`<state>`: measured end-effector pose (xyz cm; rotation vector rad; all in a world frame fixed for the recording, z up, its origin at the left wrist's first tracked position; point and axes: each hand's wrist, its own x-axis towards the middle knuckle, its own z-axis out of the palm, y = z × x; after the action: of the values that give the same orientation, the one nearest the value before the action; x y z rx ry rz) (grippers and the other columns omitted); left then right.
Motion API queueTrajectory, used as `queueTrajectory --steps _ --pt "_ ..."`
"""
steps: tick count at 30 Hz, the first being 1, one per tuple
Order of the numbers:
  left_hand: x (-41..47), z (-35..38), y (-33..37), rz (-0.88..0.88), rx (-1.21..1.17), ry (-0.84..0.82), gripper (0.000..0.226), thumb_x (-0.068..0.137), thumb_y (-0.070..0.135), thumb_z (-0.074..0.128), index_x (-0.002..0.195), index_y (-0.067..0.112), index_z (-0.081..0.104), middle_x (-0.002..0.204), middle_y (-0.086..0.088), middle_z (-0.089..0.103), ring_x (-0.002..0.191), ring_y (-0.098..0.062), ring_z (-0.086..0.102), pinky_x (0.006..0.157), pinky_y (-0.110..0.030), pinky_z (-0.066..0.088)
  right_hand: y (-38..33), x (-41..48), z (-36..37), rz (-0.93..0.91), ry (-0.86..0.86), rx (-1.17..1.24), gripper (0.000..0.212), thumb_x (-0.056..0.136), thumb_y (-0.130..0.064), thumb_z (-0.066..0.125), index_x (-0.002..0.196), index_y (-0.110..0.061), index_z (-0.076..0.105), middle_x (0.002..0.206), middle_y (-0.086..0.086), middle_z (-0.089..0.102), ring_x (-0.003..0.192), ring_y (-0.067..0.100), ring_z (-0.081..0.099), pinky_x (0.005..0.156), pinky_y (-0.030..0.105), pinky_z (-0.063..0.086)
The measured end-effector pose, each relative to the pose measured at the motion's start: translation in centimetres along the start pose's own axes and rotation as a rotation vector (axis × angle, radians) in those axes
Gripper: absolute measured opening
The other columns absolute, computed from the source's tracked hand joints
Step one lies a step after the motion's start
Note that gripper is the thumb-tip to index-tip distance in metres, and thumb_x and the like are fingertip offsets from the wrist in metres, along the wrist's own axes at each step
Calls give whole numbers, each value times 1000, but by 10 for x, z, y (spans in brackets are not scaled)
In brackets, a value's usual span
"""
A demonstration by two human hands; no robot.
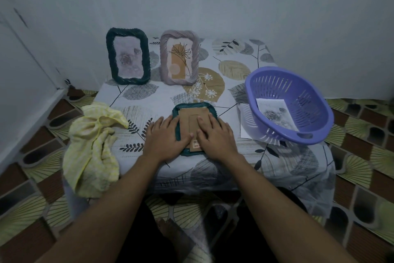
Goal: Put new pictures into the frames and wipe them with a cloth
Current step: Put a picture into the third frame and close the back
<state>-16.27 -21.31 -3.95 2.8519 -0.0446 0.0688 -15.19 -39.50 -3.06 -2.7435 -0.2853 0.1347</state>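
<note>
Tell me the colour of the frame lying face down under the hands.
The frame is dark teal, seen best in the head view.

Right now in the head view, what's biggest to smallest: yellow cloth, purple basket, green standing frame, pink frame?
1. purple basket and yellow cloth, about alike; the cloth lies nearer.
2. green standing frame and pink frame, too close to rank.

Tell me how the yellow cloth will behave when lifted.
Likely floppy: the yellow cloth lies crumpled in soft folds. Probably light, as it looks thin. It hangs past the table edge, so a nudge might slide it off.
</note>
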Motion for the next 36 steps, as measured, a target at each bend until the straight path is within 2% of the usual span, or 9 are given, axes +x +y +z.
queueTrajectory --steps 4,7,10,12,14,16,19,27,36 --pt "0 1 -1 7 -8 22 84 86 79 29 153 29 26 160 0 29 148 -25 20 119 -48 12 3 7 -9 6 -72 62 52 103 -44 36 154 -40 26 167 1 10 152 26 10 122 44 4" --pt "0 1 -1 1 -8 36 82 87 79 32 153 29 28 160 1 29 148 -25 20 119 -48 12 7 11 -25 -22 -124 116 50 100 -38 48 149 -36 40 164 4 20 149 27 20 121 44 18" --pt "0 2 -2 -2 -6 40 83 86 80 32 153 29 28 160 1 30 148 -25 20 119 -48 12 8 3 -37 -11 -52 137 44 96 -33 54 140 -34 54 157 2 36 143 27 33 113 46 30" --pt "0 3 -2 -2 -8 45 84 86 80 31 152 29 28 160 1 30 148 -25 21 119 -49 12 9 -8 -42 15 0 89 42 93 -33 56 134 -33 59 148 0 46 135 26 41 107 47 33" --pt "0 2 -2 2 -11 44 86 84 81 28 152 29 28 160 0 30 147 -25 21 119 -49 12 9 -18 -47 51 23 31 35 90 -36 58 124 -30 63 128 0 55 121 24 52 98 42 35" --pt "0 2 -2 3 -20 43 87 83 82 27 152 29 29 160 0 30 147 -26 21 119 -49 12 10 -27 -52 74 23 -31 28 87 -42 60 113 -29 62 110 -3 55 108 21 57 92 40 35" --pt "-1 2 -2 3 -29 49 85 84 81 28 152 29 29 160 0 30 148 -26 21 119 -49 12 11 -38 -56 86 -2 -105 25 87 -49 61 100 -28 59 98 -7 54 98 19 58 93 41 35" --pt "-1 0 -1 5 -23 44 83 87 80 31 153 29 28 160 0 29 148 -24 20 120 -48 11 7 -46 -58 143 88 -183 25 88 -48 66 91 -25 74 92 -4 72 95 21 64 93 38 37" --pt "-2 0 -1 8 -19 33 85 85 81 27 153 30 26 161 0 28 148 -25 20 120 -49 11 4 -44 -57 209 45 -53 10 85 -33 72 85 -25 78 89 -3 74 91 23 67 78 31 46"
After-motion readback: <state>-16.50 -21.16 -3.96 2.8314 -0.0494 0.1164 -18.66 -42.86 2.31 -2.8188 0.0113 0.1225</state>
